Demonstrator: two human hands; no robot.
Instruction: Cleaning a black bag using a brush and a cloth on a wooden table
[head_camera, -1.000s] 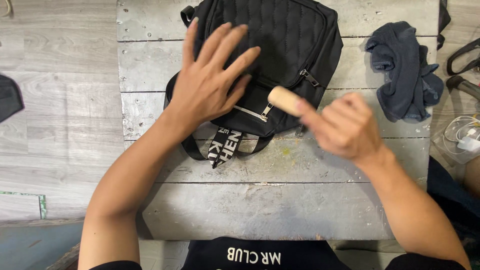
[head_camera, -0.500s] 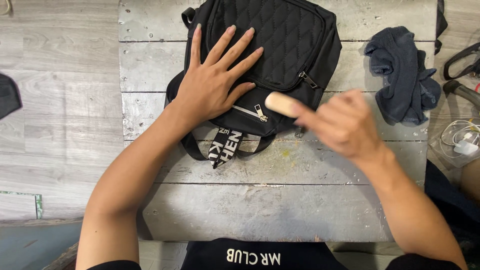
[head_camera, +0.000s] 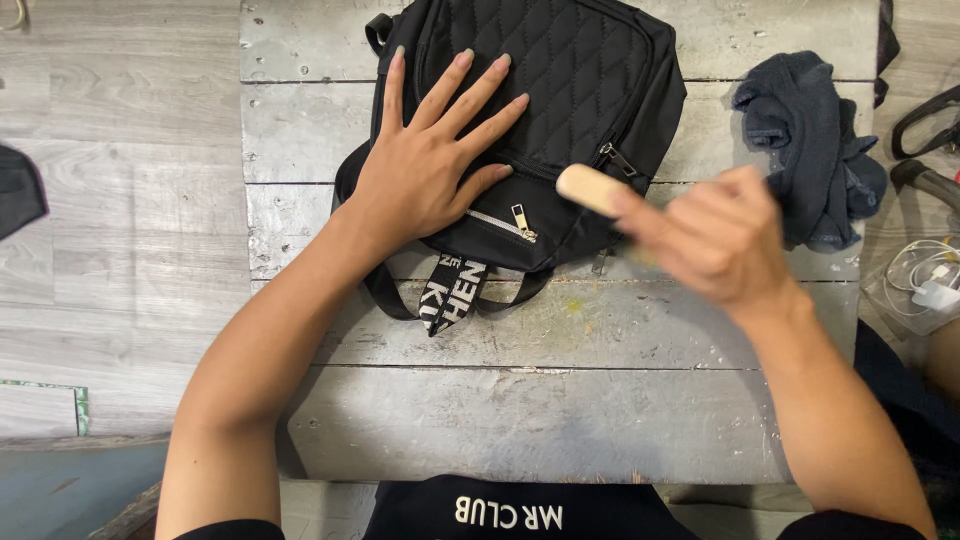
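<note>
The right hand (head_camera: 722, 240) is blurring, its fingers curling around a pale wooden handle (head_camera: 590, 189); whatever the handle ends in is hiding inside the fist. The left hand (head_camera: 425, 165) is lying flat, fingers spread wide, gripping nothing, pressing on the black quilted backpack (head_camera: 580, 90), whose top is running out of view. The backpack is resting on a worn grey plank tabletop (head_camera: 560, 400). A dark crumpled cloth (head_camera: 815, 150) is lying to the right, white cables (head_camera: 925, 275) beyond it, over a grey wood-look floor (head_camera: 120, 200).
</note>
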